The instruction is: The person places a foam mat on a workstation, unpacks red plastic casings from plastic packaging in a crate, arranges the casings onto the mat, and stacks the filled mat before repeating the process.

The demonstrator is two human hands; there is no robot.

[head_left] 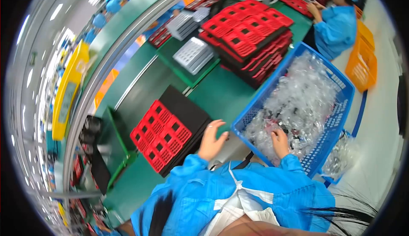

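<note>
My left hand (212,140) is held beside a black sheet stack, fingers apart and nothing in them. Left of it, a red tray with square openings (160,136) lies on the black stack (184,108). My right hand (280,143) reaches into a blue basket (251,104) full of clear plastic bags (300,93). Its fingers are drawn together on a clear bag with something pinkish; the fingertips are partly lost among the plastic. Small dark and reddish pieces show among the bags.
A tall stack of red trays and black sheets (247,35) stands behind the basket. Grey trays (194,56) sit in a green bin at the back. A co-worker in blue (336,29) works at the upper right, near orange crates (361,61). A metal rail (115,42) crosses the left.
</note>
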